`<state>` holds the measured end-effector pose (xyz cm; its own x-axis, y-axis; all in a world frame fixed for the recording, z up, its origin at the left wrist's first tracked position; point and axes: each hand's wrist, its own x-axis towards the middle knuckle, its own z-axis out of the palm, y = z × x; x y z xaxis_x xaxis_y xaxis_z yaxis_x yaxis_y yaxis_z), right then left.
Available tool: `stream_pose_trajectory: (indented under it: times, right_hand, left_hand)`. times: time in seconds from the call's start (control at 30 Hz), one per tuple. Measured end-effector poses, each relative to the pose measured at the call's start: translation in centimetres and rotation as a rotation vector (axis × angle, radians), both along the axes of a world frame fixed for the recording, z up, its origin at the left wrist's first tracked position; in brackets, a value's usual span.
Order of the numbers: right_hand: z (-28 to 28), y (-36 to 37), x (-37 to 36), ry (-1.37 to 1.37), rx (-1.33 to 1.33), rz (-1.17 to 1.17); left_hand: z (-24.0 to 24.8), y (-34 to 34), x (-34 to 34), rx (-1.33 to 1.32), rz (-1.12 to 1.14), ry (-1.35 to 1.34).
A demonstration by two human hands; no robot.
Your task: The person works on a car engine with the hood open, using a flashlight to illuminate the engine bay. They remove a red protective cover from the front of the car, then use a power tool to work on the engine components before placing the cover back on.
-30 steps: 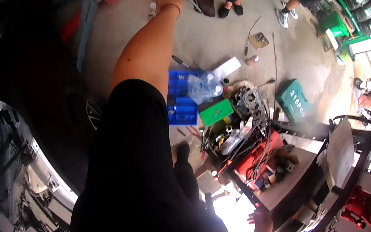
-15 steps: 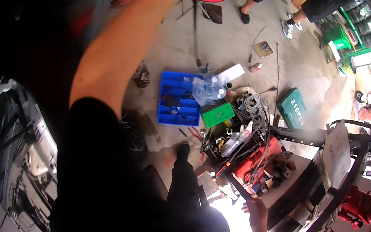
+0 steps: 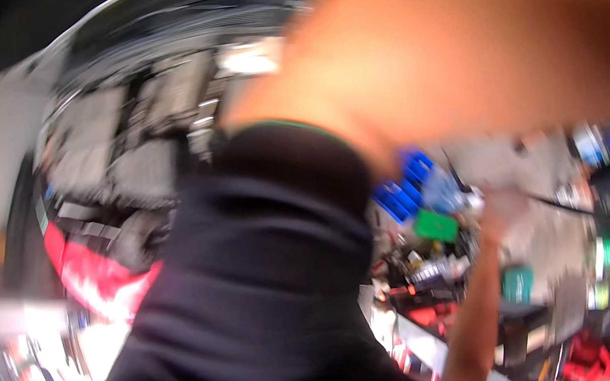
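My left arm (image 3: 452,50) is raised close across the upper right, heavily blurred, and its hand does not show. My right hand (image 3: 505,206) is stretched out over the work area, smeared by motion, so its fingers cannot be made out. A thin dark rod or hose (image 3: 564,203) runs to the right from beside that hand; whether the hand grips it is unclear. Left of the hand are some clear plastic bottles (image 3: 448,191), a green box (image 3: 435,225) and a blue compartment tray (image 3: 398,200), partly covered by my arm.
An engine bay (image 3: 139,130) of a vehicle with its hood up fills the left, with a red cover (image 3: 96,276) along its edge. Piled parts and tools (image 3: 429,270) lie below the green box. A teal case (image 3: 517,283) and a red tool (image 3: 592,359) are at the lower right.
The view has swung left toward the engine bay. My left arm has come much nearer, its hand leaving view. My right hand has moved from the frame edge up beside the bottles.
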<state>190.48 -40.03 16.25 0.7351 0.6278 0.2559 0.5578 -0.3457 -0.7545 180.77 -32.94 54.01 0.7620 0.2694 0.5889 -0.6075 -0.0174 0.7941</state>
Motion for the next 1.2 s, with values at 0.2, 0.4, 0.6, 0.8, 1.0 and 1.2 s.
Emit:
stream_pose_trajectory:
  times: [0.2,0.4,0.6,0.8,1.0,1.2]
  right_hand:
    - [6.3,-7.9,-10.6,0.016,0.12,0.179]
    - [13.3,-18.0,-23.9,0.213,0.099,0.045]
    - [21.7,-18.8,-39.8,-0.233,-0.111,0.495]
    - [23.1,-16.7,-45.2,0.689,0.264,0.531]
    - [21.6,-15.6,-55.3,1.035,0.346,0.302]
    - [22.6,-14.0,-67.9,-0.147,-0.786,-0.023]
  left_hand:
    - [-3.8,-6.2,-15.0,0.233,0.301,0.088]
    - [-22.3,-14.7,-32.1,0.104,0.515,0.342]
    - [-36.8,-29.1,-48.8,-0.177,0.259,0.71]
    - [-38.0,-32.7,-70.1,-0.201,0.611,0.672]
    - [-35.1,-31.2,-91.7,0.192,1.091,0.791]
    - [-29.6,-23.5,-104.5,0.575,1.095,0.954]
